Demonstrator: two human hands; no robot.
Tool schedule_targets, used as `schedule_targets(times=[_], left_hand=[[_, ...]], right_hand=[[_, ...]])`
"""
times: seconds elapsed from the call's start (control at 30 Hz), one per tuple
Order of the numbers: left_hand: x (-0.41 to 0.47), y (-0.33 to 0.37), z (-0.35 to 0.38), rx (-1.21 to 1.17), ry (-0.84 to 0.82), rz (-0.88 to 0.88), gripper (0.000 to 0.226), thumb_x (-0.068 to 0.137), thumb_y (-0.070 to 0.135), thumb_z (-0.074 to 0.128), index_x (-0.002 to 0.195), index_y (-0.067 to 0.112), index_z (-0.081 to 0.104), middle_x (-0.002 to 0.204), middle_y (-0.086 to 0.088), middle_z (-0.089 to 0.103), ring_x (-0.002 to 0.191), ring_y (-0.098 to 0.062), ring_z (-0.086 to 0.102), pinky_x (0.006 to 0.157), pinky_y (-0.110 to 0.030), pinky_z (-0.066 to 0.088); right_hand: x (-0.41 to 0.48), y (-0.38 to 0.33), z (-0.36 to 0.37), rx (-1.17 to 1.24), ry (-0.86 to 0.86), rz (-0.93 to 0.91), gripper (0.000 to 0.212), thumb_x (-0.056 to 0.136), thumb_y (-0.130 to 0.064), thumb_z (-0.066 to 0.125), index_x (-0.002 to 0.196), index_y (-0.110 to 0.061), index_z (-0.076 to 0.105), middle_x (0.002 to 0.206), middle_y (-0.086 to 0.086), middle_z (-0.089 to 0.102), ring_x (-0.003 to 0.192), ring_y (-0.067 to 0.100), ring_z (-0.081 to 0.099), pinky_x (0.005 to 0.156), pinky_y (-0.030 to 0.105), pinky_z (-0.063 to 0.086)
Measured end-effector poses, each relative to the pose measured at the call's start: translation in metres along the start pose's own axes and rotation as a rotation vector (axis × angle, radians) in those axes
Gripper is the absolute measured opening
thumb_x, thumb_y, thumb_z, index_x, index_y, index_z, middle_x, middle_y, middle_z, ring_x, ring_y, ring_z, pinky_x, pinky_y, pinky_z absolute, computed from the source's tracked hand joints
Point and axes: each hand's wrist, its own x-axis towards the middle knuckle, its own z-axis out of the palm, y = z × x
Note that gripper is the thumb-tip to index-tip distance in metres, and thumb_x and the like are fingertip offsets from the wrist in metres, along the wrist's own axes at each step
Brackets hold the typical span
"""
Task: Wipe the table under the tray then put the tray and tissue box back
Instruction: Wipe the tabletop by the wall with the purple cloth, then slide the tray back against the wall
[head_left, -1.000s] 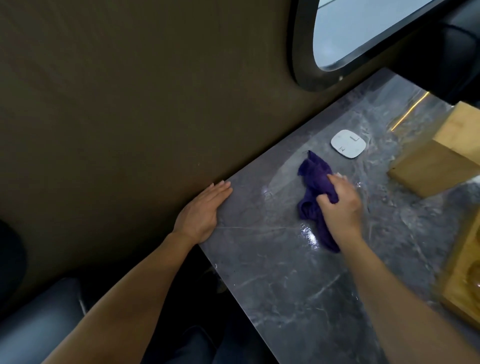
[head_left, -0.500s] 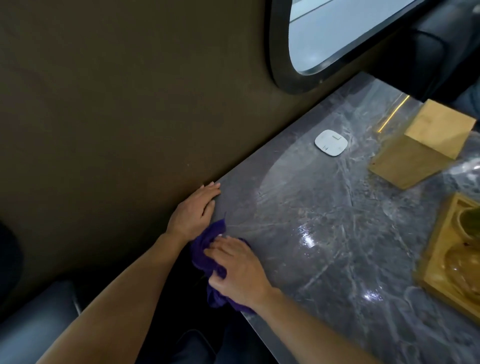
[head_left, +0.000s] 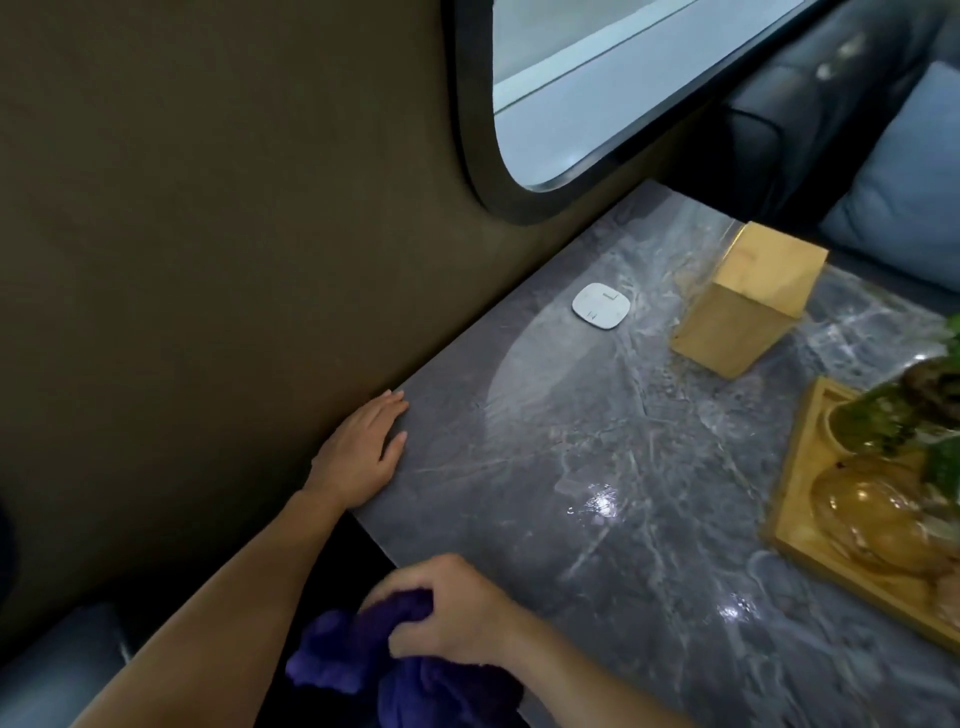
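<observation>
My right hand grips a bunched purple cloth at the near edge of the grey marble table, partly off it. My left hand lies flat, fingers apart, on the table's left corner beside the wall. A wooden tissue box stands toward the far side of the table. A wooden tray sits at the right edge of view, carrying glassware and green plants; part of it is cut off.
A small white square device lies on the table near the wall. A dark wall with a rounded window runs along the left. Dark and blue cushioned seats lie beyond the table.
My right hand swept the purple cloth from mid-table back toward me, down to the near edge. My left hand stayed flat on the corner. The view shifted to show more of the tray.
</observation>
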Motion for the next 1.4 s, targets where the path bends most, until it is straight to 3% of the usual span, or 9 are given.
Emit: schedule_targets(times=[0.13, 0.27, 0.37, 0.63, 0.8, 0.97, 1.1, 1.3, 1.4], left_hand=[[0.002, 0.015, -0.002, 0.048, -0.039, -0.098, 0.055, 0.094, 0.038, 0.041, 0.142, 0.015, 0.029, 0.154, -0.005, 0.027, 0.143, -0.019, 0.021, 0.118, -0.04, 0.019], [0.0, 0.054, 0.019, 0.128, -0.082, -0.14, 0.068, 0.092, 0.052, 0.032, 0.147, 0.018, 0.013, 0.158, -0.013, 0.008, 0.146, -0.026, 0.005, 0.12, -0.044, 0.009], [-0.004, 0.091, 0.036, 0.209, -0.087, -0.068, 0.069, 0.092, 0.054, 0.029, 0.148, 0.02, 0.009, 0.158, -0.014, 0.003, 0.146, -0.028, 0.0, 0.12, -0.047, 0.002], [-0.023, 0.206, 0.091, 0.33, -0.173, 0.397, 0.067, 0.088, 0.057, 0.023, 0.146, 0.023, 0.016, 0.158, -0.007, 0.013, 0.146, -0.022, 0.008, 0.119, -0.047, 0.006], [-0.047, 0.261, 0.125, 0.343, -0.224, 0.534, 0.074, 0.087, 0.059, 0.024, 0.147, 0.018, 0.015, 0.158, -0.009, 0.011, 0.146, -0.023, 0.008, 0.12, -0.048, 0.007], [-0.056, 0.273, 0.134, 0.375, -0.214, 0.522, 0.082, 0.08, 0.065, 0.01, 0.147, 0.018, 0.011, 0.158, -0.014, 0.007, 0.146, -0.028, 0.004, 0.119, -0.046, 0.002], [-0.056, 0.271, 0.128, 0.367, -0.221, 0.532, 0.096, 0.066, 0.068, -0.004, 0.148, 0.02, 0.01, 0.159, -0.012, 0.008, 0.147, -0.026, 0.005, 0.119, -0.043, 0.004], [-0.048, 0.281, 0.119, 0.412, -0.325, 0.515, 0.072, 0.089, 0.057, 0.032, 0.147, 0.019, 0.012, 0.158, -0.012, 0.009, 0.146, -0.027, 0.007, 0.119, -0.043, 0.01], [-0.036, 0.293, 0.11, 0.429, -0.384, 0.485, 0.059, 0.088, 0.048, 0.043, 0.136, 0.016, 0.033, 0.146, -0.015, 0.034, 0.136, -0.031, 0.032, 0.109, -0.045, 0.032]], right_hand=[[-0.027, -0.001, -0.035, 0.139, 0.373, -0.044, 0.038, 0.06, -0.01, 0.058, 0.095, -0.017, 0.073, 0.071, -0.02, 0.069, 0.071, -0.011, 0.059, 0.07, 0.009, 0.046], [-0.068, 0.013, -0.071, 0.017, 0.733, -0.023, 0.046, 0.056, -0.019, 0.057, 0.1, -0.013, 0.071, 0.085, -0.012, 0.067, 0.072, -0.017, 0.058, 0.073, 0.004, 0.042], [-0.107, 0.032, -0.084, -0.044, 0.974, 0.059, 0.048, 0.057, -0.023, 0.056, 0.102, -0.015, 0.071, 0.094, -0.007, 0.068, 0.083, -0.005, 0.062, 0.081, 0.012, 0.043], [-0.219, 0.089, -0.083, -0.131, 1.391, 0.361, 0.042, 0.073, 0.005, 0.064, 0.112, -0.01, 0.065, 0.113, 0.009, 0.064, 0.109, 0.026, 0.056, 0.101, 0.036, 0.042], [-0.273, 0.1, -0.069, -0.111, 1.441, 0.469, 0.034, 0.077, 0.003, 0.062, 0.11, -0.006, 0.065, 0.1, 0.002, 0.058, 0.1, 0.022, 0.054, 0.087, 0.027, 0.04], [-0.295, 0.107, -0.063, -0.208, 1.342, 0.549, 0.029, 0.076, -0.008, 0.061, 0.104, -0.013, 0.065, 0.099, 0.001, 0.06, 0.1, 0.021, 0.056, 0.088, 0.033, 0.043], [-0.295, 0.108, -0.065, -0.256, 1.223, 0.626, 0.033, 0.084, -0.022, 0.054, 0.117, -0.021, 0.056, 0.114, -0.003, 0.057, 0.108, 0.017, 0.051, 0.093, 0.033, 0.041], [-0.302, 0.101, -0.085, -0.279, 0.996, 0.694, 0.038, 0.086, -0.03, 0.057, 0.121, -0.018, 0.05, 0.121, 0.002, 0.053, 0.108, 0.017, 0.051, 0.092, 0.031, 0.042], [-0.311, 0.091, -0.101, -0.236, 0.862, 0.693, 0.043, 0.086, -0.031, 0.06, 0.125, -0.018, 0.05, 0.124, 0.001, 0.054, 0.109, 0.016, 0.053, 0.093, 0.03, 0.045]])
